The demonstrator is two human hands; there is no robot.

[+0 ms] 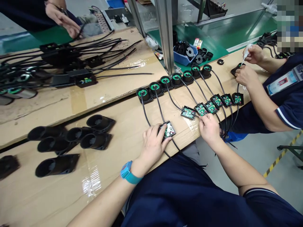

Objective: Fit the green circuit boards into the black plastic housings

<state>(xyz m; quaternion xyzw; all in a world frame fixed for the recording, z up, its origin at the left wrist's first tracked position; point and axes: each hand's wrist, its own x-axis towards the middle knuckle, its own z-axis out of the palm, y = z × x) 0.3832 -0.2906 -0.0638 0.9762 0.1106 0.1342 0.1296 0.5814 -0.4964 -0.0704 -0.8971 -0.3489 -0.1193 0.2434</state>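
Observation:
My left hand [153, 142] rests on the cardboard-covered bench with its fingers curled on a small black box holding a green circuit board [168, 129]. A black cable runs from that box up to a round black socket [142, 93]. My right hand [208, 127] sits at the bench edge, fingers curled against the row of similar board boxes [208, 106] and their cables. Several round sockets [176, 78] stand in a line behind, each wired to a box. A blue wristband [127, 172] is on my left wrist.
Black funnel-shaped housings [71, 138] lie at the left. A pile of wired units [59, 63] covers the far bench, where another person's hand [62, 19] works. At right a co-worker's hands [247, 64] hold a part. A metal post [165, 34] and blue bin [184, 53] stand behind.

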